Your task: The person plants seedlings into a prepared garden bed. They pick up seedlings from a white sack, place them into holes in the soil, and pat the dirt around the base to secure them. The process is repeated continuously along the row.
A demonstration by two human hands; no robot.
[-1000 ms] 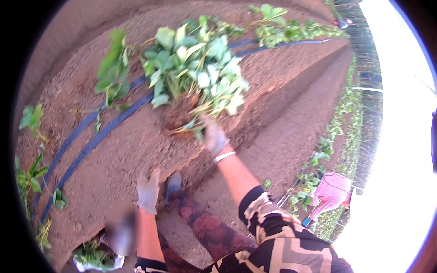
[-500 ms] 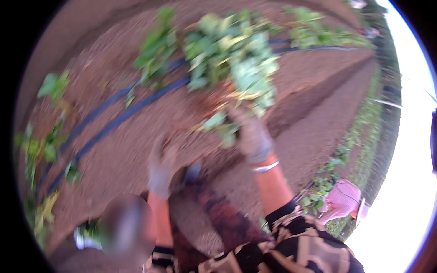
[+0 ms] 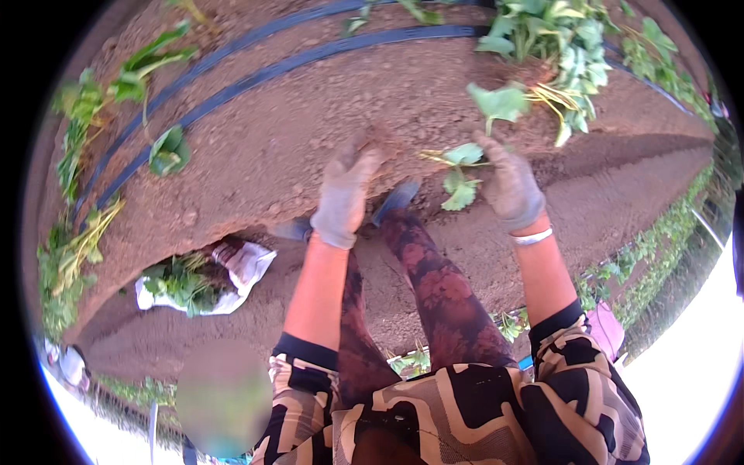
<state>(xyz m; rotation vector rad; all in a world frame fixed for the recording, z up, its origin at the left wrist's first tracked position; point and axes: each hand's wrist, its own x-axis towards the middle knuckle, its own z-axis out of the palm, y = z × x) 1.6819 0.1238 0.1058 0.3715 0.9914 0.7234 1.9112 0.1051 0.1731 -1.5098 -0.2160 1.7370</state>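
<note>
My left hand [image 3: 346, 194], in a dusty grey glove, is over the soil bed with its fingers closing around a reddish-brown tuft of roots [image 3: 390, 146]. The roots seem to belong to a leafy seedling [image 3: 463, 155] with yellowish stems, stretched sideways between my hands. My right hand [image 3: 513, 186], gloved alike, has its fingertips closed at the leaf stems; its exact grip is partly hidden. Past the right hand, a big bundle of leafy seedlings [image 3: 577, 70] lies on the bed, roots showing on its near side.
Two dark drip hoses [image 3: 271, 70] curve along the bed. Loose plants [image 3: 74, 147] lie at the far left. In the furrow, left of my legs, sits a white sack [image 3: 252, 267] holding more plants. A person in pink [image 3: 606, 329] is at the right.
My right hand has left the bundle with a seedling, and my left hand has closed on its roots. My view has turned, so the bundle now appears farther right.
</note>
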